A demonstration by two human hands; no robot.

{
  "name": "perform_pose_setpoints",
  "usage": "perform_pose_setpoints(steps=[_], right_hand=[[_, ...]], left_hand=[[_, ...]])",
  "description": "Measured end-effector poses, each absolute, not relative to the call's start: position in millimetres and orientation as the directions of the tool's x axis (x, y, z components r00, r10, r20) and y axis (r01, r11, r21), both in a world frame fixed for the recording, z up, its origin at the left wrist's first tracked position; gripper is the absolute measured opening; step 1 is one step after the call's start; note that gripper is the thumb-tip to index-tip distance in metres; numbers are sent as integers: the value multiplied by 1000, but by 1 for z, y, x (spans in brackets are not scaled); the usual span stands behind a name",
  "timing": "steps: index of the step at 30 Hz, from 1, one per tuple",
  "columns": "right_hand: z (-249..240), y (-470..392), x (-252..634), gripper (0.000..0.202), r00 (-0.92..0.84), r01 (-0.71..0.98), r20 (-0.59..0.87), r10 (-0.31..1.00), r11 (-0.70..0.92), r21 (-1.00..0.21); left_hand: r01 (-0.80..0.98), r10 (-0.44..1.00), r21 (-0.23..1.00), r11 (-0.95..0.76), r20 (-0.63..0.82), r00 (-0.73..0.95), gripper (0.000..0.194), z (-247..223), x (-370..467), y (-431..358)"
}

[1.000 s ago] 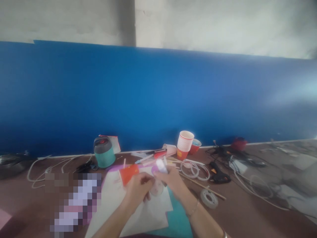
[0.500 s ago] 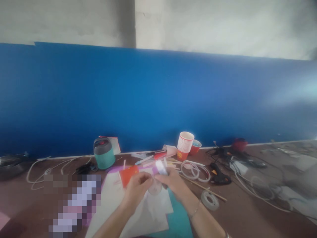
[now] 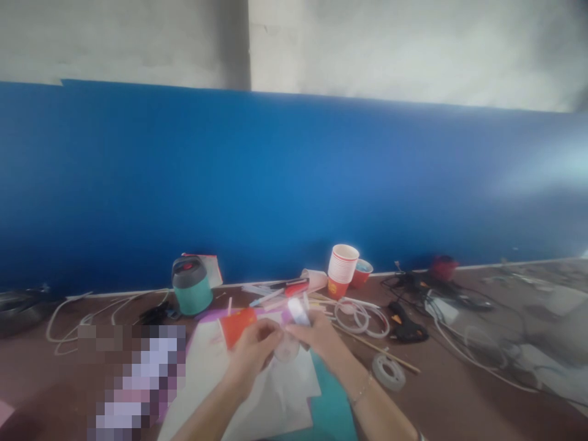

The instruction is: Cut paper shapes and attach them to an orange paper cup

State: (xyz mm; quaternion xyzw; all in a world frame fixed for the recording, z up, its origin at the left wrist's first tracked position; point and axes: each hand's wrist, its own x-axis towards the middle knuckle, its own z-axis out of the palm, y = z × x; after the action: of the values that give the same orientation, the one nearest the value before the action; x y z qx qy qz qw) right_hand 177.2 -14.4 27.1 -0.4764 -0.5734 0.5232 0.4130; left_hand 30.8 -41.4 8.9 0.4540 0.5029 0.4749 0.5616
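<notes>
My left hand (image 3: 255,352) is closed, its thumb and fingers pinched at the left edge of a round, translucent piece (image 3: 287,348). My right hand (image 3: 319,335) is closed around a small white and purple tube (image 3: 297,311), its thumb reaching towards the translucent piece. Exactly what the tube is I cannot make out. Just behind my left hand lies a red paper cup (image 3: 234,324), partly hidden by it. Below both hands are white paper sheets (image 3: 266,398) on a teal sheet (image 3: 331,392).
A stack of paper cups (image 3: 342,269) and a teal jar (image 3: 192,291) stand at the back. To the right are a tape roll (image 3: 388,372), white tubing rings (image 3: 351,317), a thin stick (image 3: 395,358), a black glue gun (image 3: 408,327) and tangled cables. A blue panel (image 3: 294,184) rises behind.
The hands hold almost the same pose. The white and purple tube has tilted slightly in my right hand, and the whole view has shifted a little.
</notes>
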Motion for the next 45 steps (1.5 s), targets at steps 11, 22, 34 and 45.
perform_pose_setpoints(steps=[11,22,34,45], right_hand=[[22,-7,180,17,-128,60,-31,991,-24,-998],[19,-4,181,18,-81,-27,-48,996,-50,-998],[22,-7,178,15,-115,61,-34,993,-27,-998],[-1,-7,167,7,-144,278,-134,981,-90,-956]], left_hand=[[-276,993,954,120,-118,23,30,1,27,-36],[-308,985,951,15,-67,-160,35,2,26,-35],[-78,996,993,88,-86,31,54,5,28,-38],[-66,980,998,-12,-1,-199,42,3,7,-25]])
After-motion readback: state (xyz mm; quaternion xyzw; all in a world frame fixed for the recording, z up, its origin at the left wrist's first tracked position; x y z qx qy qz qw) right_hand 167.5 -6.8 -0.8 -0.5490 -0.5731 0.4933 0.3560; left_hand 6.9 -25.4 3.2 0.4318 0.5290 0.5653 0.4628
